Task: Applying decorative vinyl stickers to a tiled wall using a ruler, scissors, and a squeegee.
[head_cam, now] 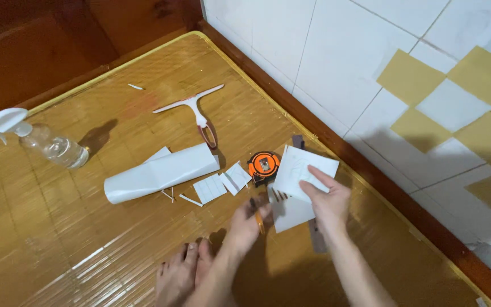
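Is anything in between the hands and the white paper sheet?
No. The right hand already presses flat on the white paper sheet, and the left hand meets its near edge with a small orange tool. The orange tape measure lies beside the sheet, not in the way.

Both forearms enter from 6 o'clock, angled toward 12. Left hand blurred, fingers curled shut in a grip. Right hand at 1 o'clock of it, fingers extended flat, pressing down, thumb tucked
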